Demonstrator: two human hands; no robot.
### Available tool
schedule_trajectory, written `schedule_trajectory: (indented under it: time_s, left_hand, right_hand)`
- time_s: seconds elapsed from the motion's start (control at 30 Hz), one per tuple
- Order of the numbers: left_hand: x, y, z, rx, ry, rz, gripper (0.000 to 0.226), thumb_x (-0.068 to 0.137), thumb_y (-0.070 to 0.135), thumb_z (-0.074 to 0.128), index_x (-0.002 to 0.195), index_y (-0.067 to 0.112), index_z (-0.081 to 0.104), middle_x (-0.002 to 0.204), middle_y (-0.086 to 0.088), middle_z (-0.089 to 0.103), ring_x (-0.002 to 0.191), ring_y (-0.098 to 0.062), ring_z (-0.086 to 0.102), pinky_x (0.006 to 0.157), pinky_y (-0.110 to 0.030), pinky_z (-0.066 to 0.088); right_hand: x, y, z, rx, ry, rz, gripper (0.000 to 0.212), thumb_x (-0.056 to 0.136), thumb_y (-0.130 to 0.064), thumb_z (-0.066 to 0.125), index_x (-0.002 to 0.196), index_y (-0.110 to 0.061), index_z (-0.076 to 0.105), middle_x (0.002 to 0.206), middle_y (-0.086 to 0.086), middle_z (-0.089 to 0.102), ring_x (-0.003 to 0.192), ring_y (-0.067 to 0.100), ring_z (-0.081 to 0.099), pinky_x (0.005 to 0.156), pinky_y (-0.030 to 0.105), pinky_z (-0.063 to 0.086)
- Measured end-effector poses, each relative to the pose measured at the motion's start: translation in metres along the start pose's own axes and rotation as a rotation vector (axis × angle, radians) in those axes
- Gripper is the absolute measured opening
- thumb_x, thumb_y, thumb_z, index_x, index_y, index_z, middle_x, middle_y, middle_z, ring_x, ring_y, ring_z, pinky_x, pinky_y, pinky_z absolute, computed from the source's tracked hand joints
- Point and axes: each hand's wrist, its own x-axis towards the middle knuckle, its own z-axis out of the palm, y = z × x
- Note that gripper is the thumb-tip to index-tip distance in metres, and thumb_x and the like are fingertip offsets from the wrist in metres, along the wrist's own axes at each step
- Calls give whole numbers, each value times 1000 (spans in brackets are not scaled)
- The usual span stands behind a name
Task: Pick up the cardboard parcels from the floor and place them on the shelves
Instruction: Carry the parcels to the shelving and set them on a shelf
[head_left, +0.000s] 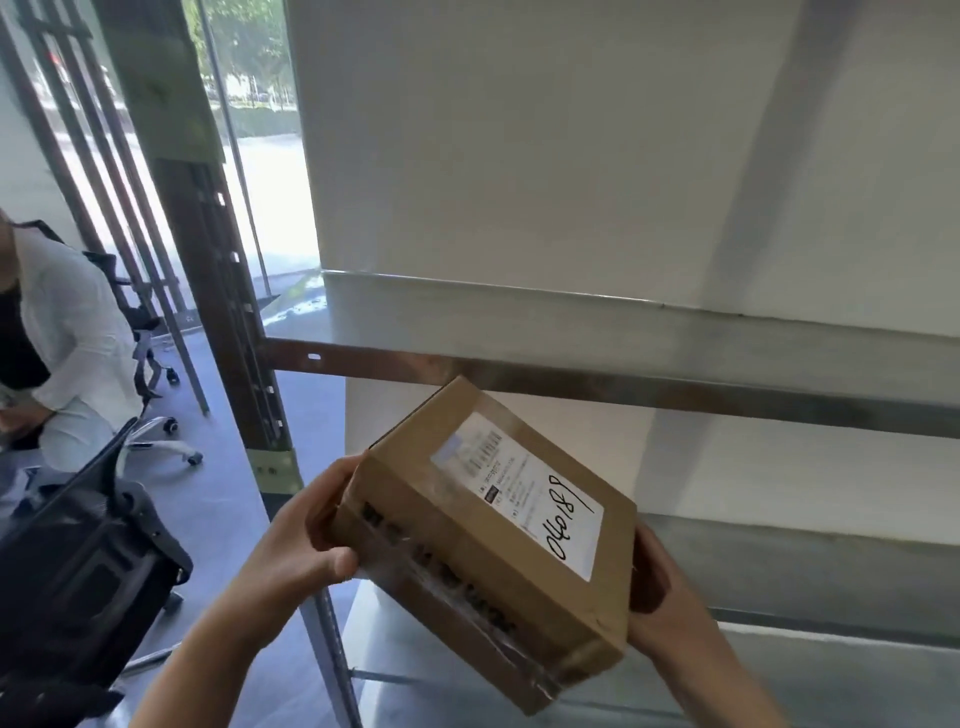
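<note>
A brown cardboard parcel (441, 525) with a white label and handwritten numbers is held in the air, tilted, in front of a metal shelving unit. My left hand (306, 540) grips its left end, thumb on the side face. My right hand (657, 592) holds the right end, fingers mostly hidden behind the box. The upper metal shelf (597, 332) lies just above and behind the parcel. A lower shelf (810, 571) is behind and to the right of it.
The shelf's brown upright post (228, 322) stands at left. A black office chair (78, 571) is at lower left. A seated person in white (62, 353) is on another chair at the far left. White wall behind the shelves.
</note>
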Motion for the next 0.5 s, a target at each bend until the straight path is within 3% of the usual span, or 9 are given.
schedule_trajectory:
  time_s: [0.1, 0.17, 0.23, 0.3, 0.37, 0.43, 0.5]
  left_hand:
    - [4, 17, 3, 32, 68, 72, 85, 41, 62, 89, 118, 32, 68, 114, -6, 74, 106, -22, 71, 82, -27, 59]
    - [9, 32, 4, 54, 126, 134, 74, 41, 66, 87, 106, 34, 73, 100, -1, 78, 95, -17, 74, 75, -24, 59]
    - [14, 44, 5, 66, 174, 182, 65, 39, 72, 84, 93, 36, 76, 87, 6, 78, 83, -8, 73, 69, -19, 57]
    - [21, 56, 9, 81, 198, 209, 57, 41, 77, 79, 83, 39, 77, 79, 11, 76, 77, -4, 72, 64, -15, 55]
    - [29, 71, 17, 153, 208, 239, 48, 52, 80, 71, 81, 43, 75, 84, 12, 74, 79, 0, 70, 65, -11, 53]
    - [41, 83, 23, 221, 225, 256, 38, 62, 79, 63, 85, 50, 73, 99, 8, 68, 90, 3, 66, 71, -7, 52]
    - [55, 90, 27, 268, 263, 258, 44, 57, 88, 56, 86, 58, 69, 107, 5, 58, 93, -1, 64, 71, -4, 49]
  right_hand:
    - [-4, -18, -2, 12, 55, -79, 84, 41, -3, 92, 113, -36, 65, 102, 0, 74, 93, 12, 71, 65, 20, 58]
    - [-6, -33, -2, -32, 89, -149, 77, 38, -20, 89, 109, -38, 65, 104, 3, 71, 95, 18, 68, 67, 21, 58]
    - [-9, -47, -1, -63, 95, -230, 78, 38, -32, 86, 112, -33, 62, 113, 3, 65, 102, 21, 65, 77, 28, 59]
    - [-13, -62, -3, -49, 75, -298, 84, 42, -33, 89, 120, -25, 58, 122, -1, 63, 112, 14, 63, 95, 35, 54]
    - [-15, -79, -6, 6, 37, -353, 93, 41, -36, 94, 124, -20, 54, 125, -3, 67, 119, 11, 62, 100, 33, 52]
    - [-15, -97, -8, 69, 3, -361, 107, 34, -53, 94, 127, -21, 53, 125, -5, 69, 116, 10, 65, 89, 27, 56]
    - [-12, -112, -8, 85, 29, -353, 115, 31, -65, 90, 132, -25, 52, 126, -5, 69, 117, 13, 65, 89, 33, 55]
